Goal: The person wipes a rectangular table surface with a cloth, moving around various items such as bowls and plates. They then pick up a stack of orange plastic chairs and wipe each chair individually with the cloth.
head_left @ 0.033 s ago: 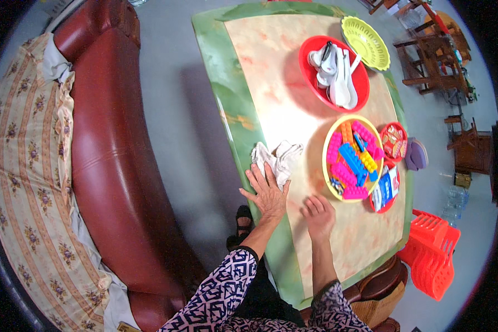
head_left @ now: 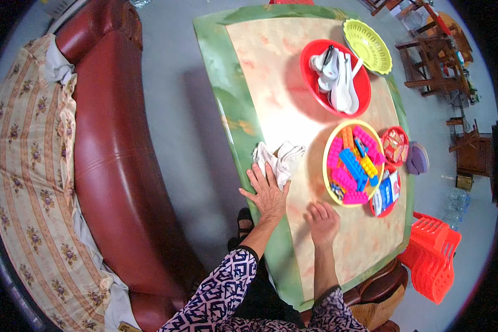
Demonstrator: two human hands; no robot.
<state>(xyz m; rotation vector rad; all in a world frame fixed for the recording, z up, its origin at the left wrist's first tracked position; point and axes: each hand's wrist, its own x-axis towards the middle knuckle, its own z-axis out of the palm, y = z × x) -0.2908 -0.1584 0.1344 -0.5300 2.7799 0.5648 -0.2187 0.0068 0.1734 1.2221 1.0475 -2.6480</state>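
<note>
My left hand (head_left: 268, 191) lies flat with fingers spread, its fingertips on a crumpled white cloth (head_left: 285, 160) at the table's left side. To its right, my right hand (head_left: 322, 221) is loosely curled over the marbled tabletop (head_left: 348, 243), and nothing shows in its fingers; its palm is hidden. Just beyond that hand stands a yellow-rimmed basin (head_left: 325, 160) of pink, blue, yellow and orange building blocks (head_left: 353, 162). A red bowl (head_left: 311, 83) farther back holds white spoons (head_left: 343, 91) and something with a black handle.
A yellow-green basket (head_left: 384, 61) sits at the far right corner. Small red bowls, one with wrapped packets (head_left: 395, 146), one with a blue-white packet (head_left: 387, 191), line the right edge. Red plastic stools (head_left: 431, 254) stand right of the table; a dark red leather sofa (head_left: 113, 144) runs along the left.
The view has tipped slightly, so the bowls and basin appear a little lower in it. My left hand stays on the cloth, and my right hand remains curled over the table.
</note>
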